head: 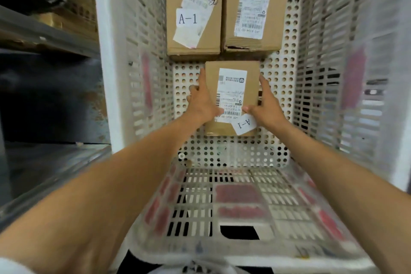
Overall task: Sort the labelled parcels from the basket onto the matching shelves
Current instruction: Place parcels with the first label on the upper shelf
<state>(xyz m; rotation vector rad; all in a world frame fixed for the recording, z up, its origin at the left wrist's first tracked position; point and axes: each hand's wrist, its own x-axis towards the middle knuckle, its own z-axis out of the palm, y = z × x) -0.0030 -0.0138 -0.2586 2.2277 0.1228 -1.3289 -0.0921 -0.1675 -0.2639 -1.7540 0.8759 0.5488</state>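
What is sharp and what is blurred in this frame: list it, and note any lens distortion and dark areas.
Head view: sharpest at centre, where the left hand and right hand hold the small parcel, its A-1 tag readable; the basket walls smear toward the edges; wide-angle stretch swells the forearms and bows the basket sides; the shelving at left is dim and dark.

brown parcels (pixel 231 95), white labels (pixel 232 89), white perforated basket (pixel 278 73)
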